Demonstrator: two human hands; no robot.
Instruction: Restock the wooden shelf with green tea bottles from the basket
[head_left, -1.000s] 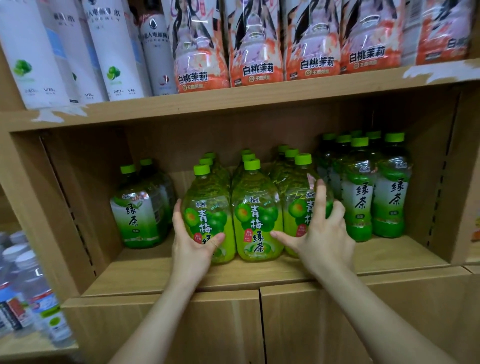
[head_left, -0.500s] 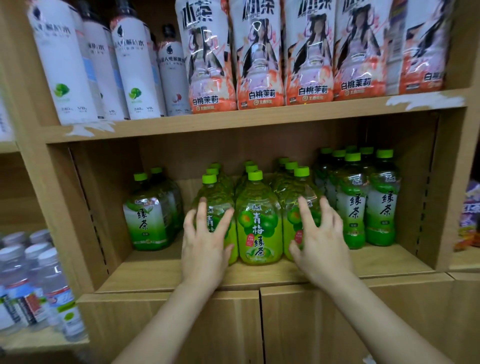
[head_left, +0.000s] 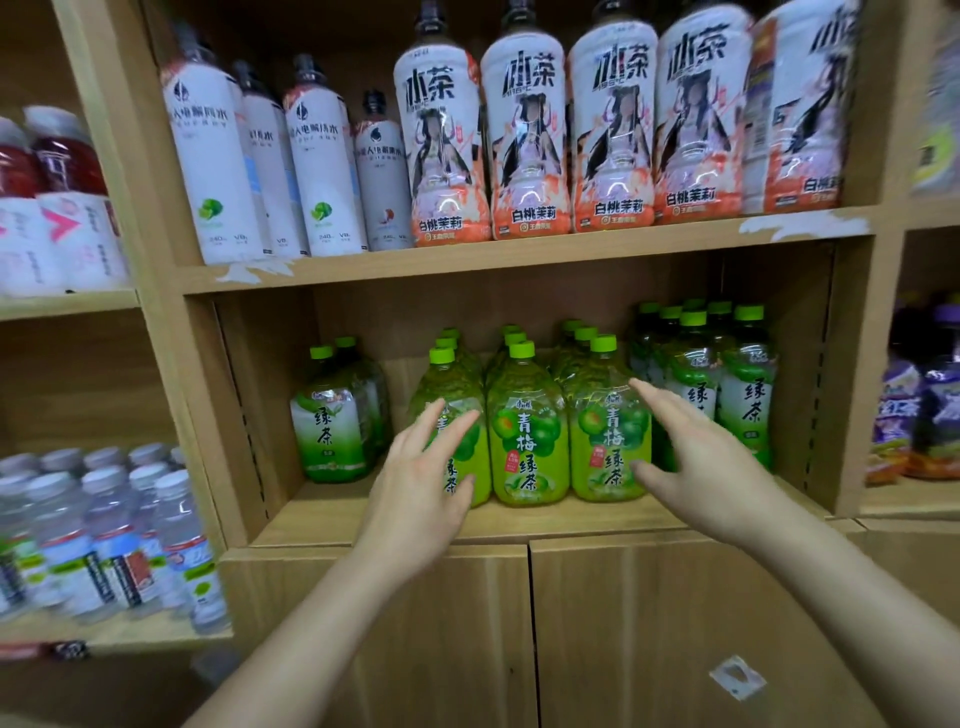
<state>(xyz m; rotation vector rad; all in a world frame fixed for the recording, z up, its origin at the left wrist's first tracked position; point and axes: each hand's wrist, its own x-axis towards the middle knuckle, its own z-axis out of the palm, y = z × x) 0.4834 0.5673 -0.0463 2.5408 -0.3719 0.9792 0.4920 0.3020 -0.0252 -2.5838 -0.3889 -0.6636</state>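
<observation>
Left hand: fingers spread, holding nothing, in front of the left row of the green tea bottles.
Right hand: spread wide, empty, at their right row.
Green tea bottles: three rows, upright on the wooden shelf.
Darker bottles: flanking them on both sides.
White bottles: one board above them.

Glossy clear-plastic green tea bottles; matt wood-grain shelf.

I count three plum green tea bottles across the front at six o'clock, with nine caps showing in that block. Two dark green tea bottles at nine o'clock, and six caps in the green tea cluster at three. Up at twelve: five peach jasmine bottles, four white bottles.
</observation>
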